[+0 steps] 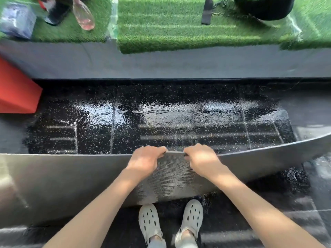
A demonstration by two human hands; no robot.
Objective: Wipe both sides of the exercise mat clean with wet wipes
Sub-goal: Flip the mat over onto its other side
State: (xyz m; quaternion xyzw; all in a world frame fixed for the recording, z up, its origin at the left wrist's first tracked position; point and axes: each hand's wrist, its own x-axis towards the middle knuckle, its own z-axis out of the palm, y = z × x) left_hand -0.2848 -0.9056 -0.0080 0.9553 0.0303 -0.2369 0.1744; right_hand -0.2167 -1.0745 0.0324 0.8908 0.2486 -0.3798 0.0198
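Both arms reach forward and down. The left hand (146, 161) and right hand (203, 161) are close together, knuckles up, each clamped over the top edge of the grey exercise mat (68, 178). The mat is held up by its long edge, ribbed face toward the person, just ahead of their white shoes (170, 219). Beyond the mat lies the wet black floor (179, 113).

Near side: lifted exercise mat (71, 176) spanning the full width, gripped at its top edge by left hand (145, 160) and right hand (202, 161).
Between the hands: short bare stretch of mat edge.
Beyond the mat: wet black floor (179, 115), open across the middle.
Far left: red block (16, 93) jutting onto that floor.
Back: green turf (179, 33) bearing a bottle (84, 15) and a black tub (265, 9).
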